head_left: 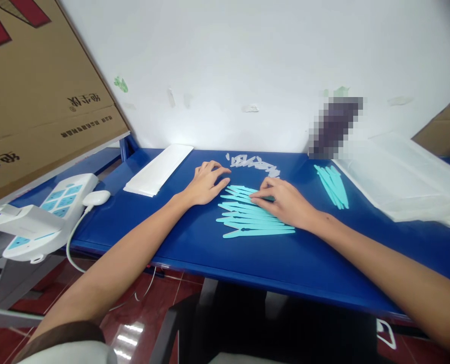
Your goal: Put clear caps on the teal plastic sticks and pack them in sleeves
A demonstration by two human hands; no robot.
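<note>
Several thin turquoise plastic sticks (253, 222) lie fanned in a loose heap on the blue table (293, 263). My left hand (206, 183) rests on the table at the heap's left end, fingers curled and slightly apart, fingertips close to the stick tips, holding nothing. My right hand (283, 201) lies on top of the heap, thumb and fingers pinched together on one turquoise stick. Small clear wrappers (253, 163) are scattered just behind both hands.
A second bunch of turquoise sticks (333, 184) lies right of the hands, beside clear plastic bags (402, 177). A white flat pack (158, 169) sits at the left, a white power strip (45, 215) further left. Cardboard boxes (35, 96) lean against the white wall.
</note>
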